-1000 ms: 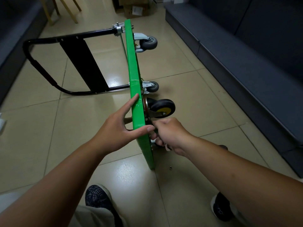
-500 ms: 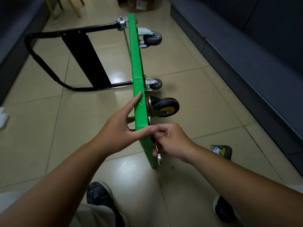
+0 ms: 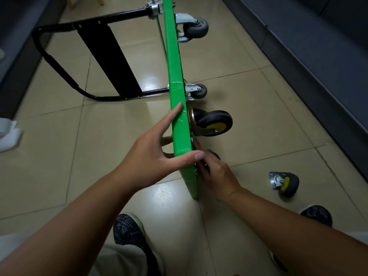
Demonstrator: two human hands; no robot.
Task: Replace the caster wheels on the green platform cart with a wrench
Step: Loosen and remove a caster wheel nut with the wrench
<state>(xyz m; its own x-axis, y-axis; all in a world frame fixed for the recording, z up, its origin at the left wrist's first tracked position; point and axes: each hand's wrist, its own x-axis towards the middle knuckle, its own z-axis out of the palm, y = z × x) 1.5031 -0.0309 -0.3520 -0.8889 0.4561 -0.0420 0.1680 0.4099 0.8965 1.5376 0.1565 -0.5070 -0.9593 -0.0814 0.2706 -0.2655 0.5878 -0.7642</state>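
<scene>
Cart point(image 3: 175, 66) still braced by spread L hand point(image 3: 153, 156); R hand point(image 3: 218, 174) wrench now hidden, grip unclear

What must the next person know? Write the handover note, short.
Left hand: open, thumb and forefinger laid over the top edge of the green platform, which stands on its side on the floor.
Right hand: fingers curled at the platform's underside near the lower near corner; what it holds is hidden.
Done: a black-and-yellow caster sits mounted at the upper near corner.
Left: a matching loose caster lies on the floor; the upper grey caster and lower grey caster are on the handle end.
</scene>
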